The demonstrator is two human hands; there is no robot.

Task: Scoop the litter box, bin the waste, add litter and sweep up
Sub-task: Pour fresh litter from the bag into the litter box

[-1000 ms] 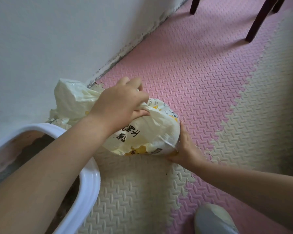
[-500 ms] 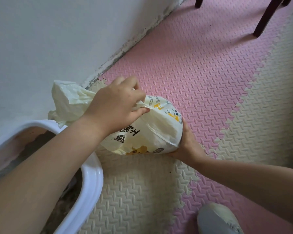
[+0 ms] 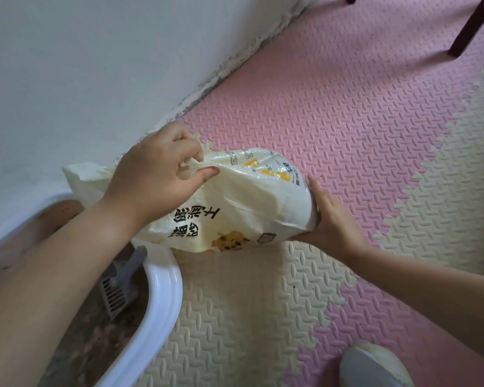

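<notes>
A cream plastic litter bag (image 3: 249, 202) with black characters and a yellow cartoon lies tilted, its crumpled open end toward the white litter box (image 3: 162, 297) at lower left. My left hand (image 3: 157, 174) pinches a fold of the bag's upper side between thumb and fingers. My right hand (image 3: 327, 219) cups the bag's bottom end, fingers spread along it and thumb under it. The bag is off the mat, its mouth over the box rim. Inside the box lies a grey slotted scoop (image 3: 118, 289) on brownish litter.
The white wall (image 3: 95, 65) runs along the left behind the bag. Pink and cream foam mats (image 3: 347, 121) cover the floor. A dark chair leg (image 3: 470, 26) stands at the top right. A pale shoe (image 3: 375, 367) shows at the bottom right.
Both hands have lifted the bag's bottom end higher and moved its mouth over the box rim. The scoop inside the box has come into view.
</notes>
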